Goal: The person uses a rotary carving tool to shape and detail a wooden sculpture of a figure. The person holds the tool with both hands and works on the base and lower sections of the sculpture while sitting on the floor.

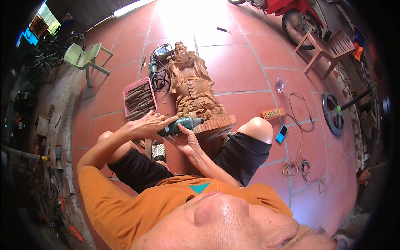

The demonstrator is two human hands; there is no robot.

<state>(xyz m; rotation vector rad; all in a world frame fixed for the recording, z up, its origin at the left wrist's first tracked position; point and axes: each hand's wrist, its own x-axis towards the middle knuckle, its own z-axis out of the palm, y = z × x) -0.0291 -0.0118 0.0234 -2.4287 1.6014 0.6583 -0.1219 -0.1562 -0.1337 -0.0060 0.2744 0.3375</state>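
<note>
— Where are we sitting?

— We see a home woodcarving yard: red floor tiles (250, 62), a carved wooden statue (192, 85) at centre, a pink tray of chisels (139, 99) left of it.

— Anything else?

— We spot a motorbike (293, 12) at the upper right, plastic chairs (85, 56), and a power strip (273, 113) with cables.

Daylight is pouring in from the top of the frame, blowing out the red tiled floor (250, 54) there into pure white glare. The middle is sitting evenly lit and sharp, with only soft, short shadows lying under the wooden statue (191, 87). Tile lines are bending hard toward the rim, the fisheye stretching everything outward. The left side is sinking into dim murk, black vignette is closing the corners, and the nearest part at the bottom edge is going soft.
</note>
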